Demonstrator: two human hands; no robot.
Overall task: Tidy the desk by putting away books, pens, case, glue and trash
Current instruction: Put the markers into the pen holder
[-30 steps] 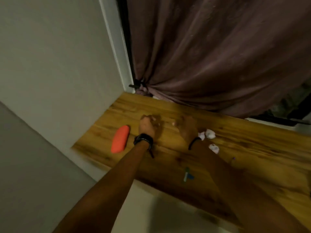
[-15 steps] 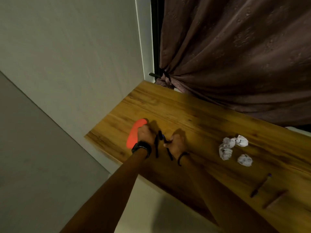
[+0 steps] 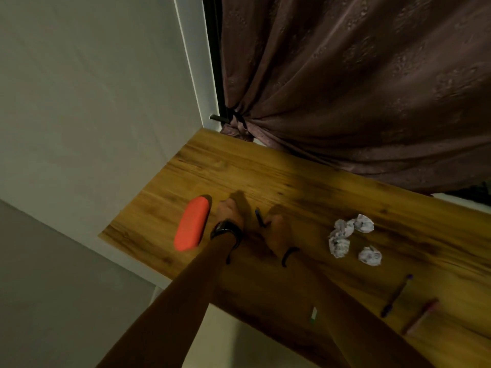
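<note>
The orange case (image 3: 191,227) lies on the desk (image 3: 265,176) near its left end. Just beside it is the left hand (image 3: 228,211); whether its fingers are curled, I cannot tell. The right hand (image 3: 276,231) pinches a dark pen (image 3: 259,216). Further right lie paper balls (image 3: 342,236), a purple-tipped pen (image 3: 396,296) and a reddish pen (image 3: 419,317).

An orange case (image 3: 191,226) lies near the left end of the wooden bench (image 3: 212,168). Just right of the case is the left of the two hands (image 3: 228,212), a dark watch (image 3: 225,231) on its wrist. Its fingers are too dim to read. Further right of the case, the right hand (image 3: 276,231) pinches a dark pen (image 3: 259,216). Well right of the case sit three crumpled paper balls (image 3: 342,236). Beyond them, nearer the front edge, lie a dark pen with a purple tip (image 3: 396,296) and a reddish pen (image 3: 419,316). A brown curtain (image 3: 358,88) hangs behind the bench.
</note>
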